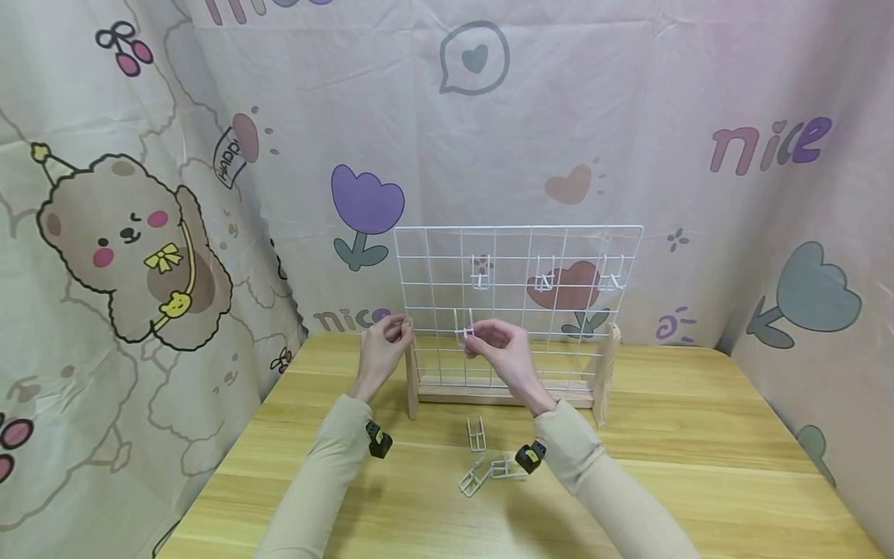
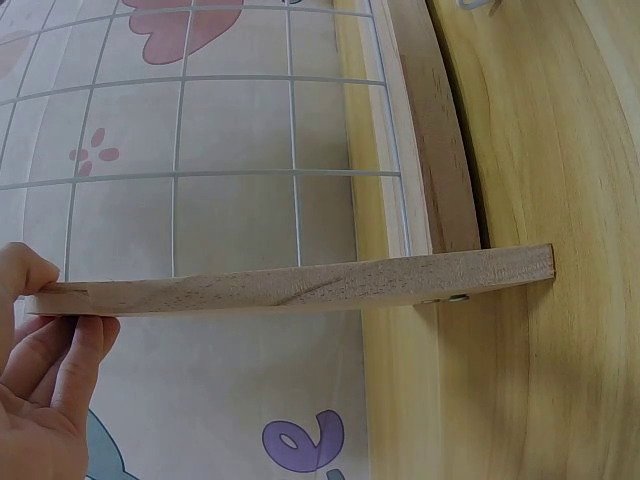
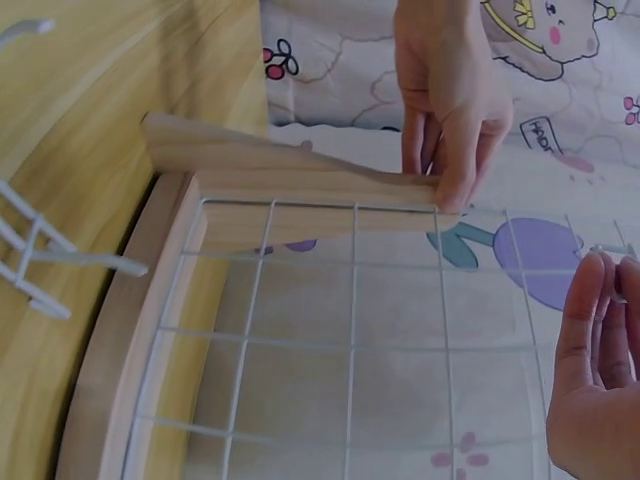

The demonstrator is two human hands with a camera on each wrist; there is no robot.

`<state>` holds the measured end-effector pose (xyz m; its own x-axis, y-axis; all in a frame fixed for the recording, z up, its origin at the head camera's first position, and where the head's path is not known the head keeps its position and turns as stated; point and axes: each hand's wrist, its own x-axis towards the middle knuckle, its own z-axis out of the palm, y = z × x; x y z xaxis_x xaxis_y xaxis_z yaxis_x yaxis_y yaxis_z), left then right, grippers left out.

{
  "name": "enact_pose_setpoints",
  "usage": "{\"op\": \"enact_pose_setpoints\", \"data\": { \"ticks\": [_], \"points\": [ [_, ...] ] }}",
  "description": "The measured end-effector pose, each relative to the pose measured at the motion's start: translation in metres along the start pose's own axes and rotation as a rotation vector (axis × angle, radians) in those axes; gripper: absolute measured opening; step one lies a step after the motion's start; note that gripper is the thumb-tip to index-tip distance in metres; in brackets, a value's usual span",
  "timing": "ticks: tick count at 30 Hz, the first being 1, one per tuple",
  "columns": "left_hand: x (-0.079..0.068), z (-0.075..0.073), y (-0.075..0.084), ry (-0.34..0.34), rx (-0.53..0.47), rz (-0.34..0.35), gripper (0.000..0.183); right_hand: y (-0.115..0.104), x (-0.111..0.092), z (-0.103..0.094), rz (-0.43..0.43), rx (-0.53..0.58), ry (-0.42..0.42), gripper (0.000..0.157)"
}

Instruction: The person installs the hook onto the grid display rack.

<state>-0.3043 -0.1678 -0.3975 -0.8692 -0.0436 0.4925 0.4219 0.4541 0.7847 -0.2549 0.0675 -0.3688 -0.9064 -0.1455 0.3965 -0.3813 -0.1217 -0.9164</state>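
Observation:
A white wire grid panel (image 1: 517,227) stands upright in a wooden stand. My left hand (image 1: 380,349) pinches the top of the stand's left post (image 1: 412,380); the left wrist view shows thumb and fingers on either side of that post (image 2: 300,285). In front of the panel's left-centre part, my right hand (image 1: 506,353) holds a small white wire hook (image 1: 461,334) by its lower end, prongs upward. Whether this hook touches the grid I cannot tell. In the right wrist view, the fingers (image 3: 580,340) mostly cover it.
Three similar hooks hang along the grid's upper rows, at left (image 1: 480,281), middle (image 1: 544,282) and right (image 1: 611,282). Loose hooks lie on the wooden table before the stand: one (image 1: 476,436) nearer it, others (image 1: 472,480) closer to me. A printed curtain (image 1: 447,155) hangs behind.

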Motion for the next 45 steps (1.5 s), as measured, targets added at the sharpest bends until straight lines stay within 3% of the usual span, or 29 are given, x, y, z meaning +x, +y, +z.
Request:
{"op": "enact_pose_setpoints", "data": {
  "ticks": [19, 33, 45],
  "points": [
    [0.000, 0.000, 0.000, 0.002, 0.003, -0.002, 0.031, -0.014, 0.029, 0.035, 0.023, 0.129, 0.079, 0.025],
    [0.000, -0.001, 0.002, 0.007, 0.016, -0.015, 0.031, -0.019, 0.051, 0.054, -0.041, 0.124, 0.120, 0.024],
    [0.000, -0.001, 0.002, 0.003, 0.018, -0.003, 0.030, -0.025, 0.064, 0.068, -0.032, 0.137, 0.111, 0.025]
  ]
}}
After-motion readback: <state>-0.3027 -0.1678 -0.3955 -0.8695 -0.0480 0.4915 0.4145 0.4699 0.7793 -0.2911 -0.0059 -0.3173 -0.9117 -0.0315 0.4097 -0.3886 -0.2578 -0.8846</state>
